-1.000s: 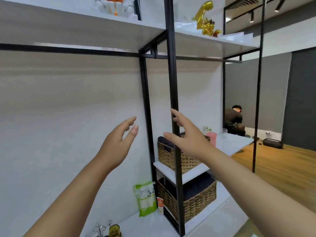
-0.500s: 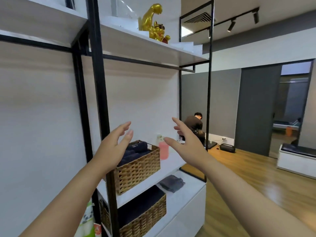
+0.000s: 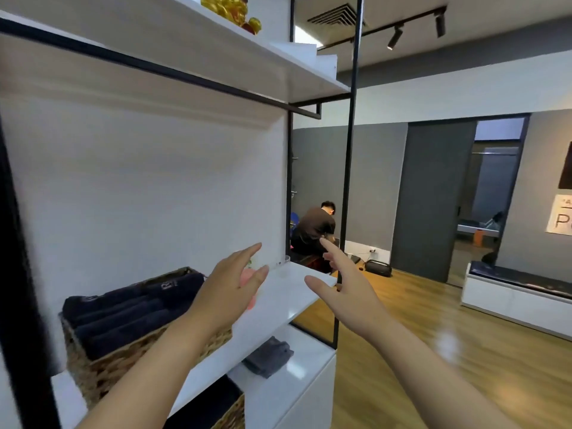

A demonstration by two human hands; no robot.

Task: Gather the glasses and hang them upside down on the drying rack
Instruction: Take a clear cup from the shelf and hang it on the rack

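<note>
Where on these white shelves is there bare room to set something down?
The middle shelf is bare from the pink cup to its right end, near the clear glass. The lower shelf is bare around the folded grey cloth. The left is crowded by the wicker basket of towels.

Head view faces forward, close to shelf point(image 3: 278, 300) (single view).

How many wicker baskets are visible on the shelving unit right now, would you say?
2: one wicker basket on the middle shelf, another on the shelf below, largely hidden by the left forearm.
</note>
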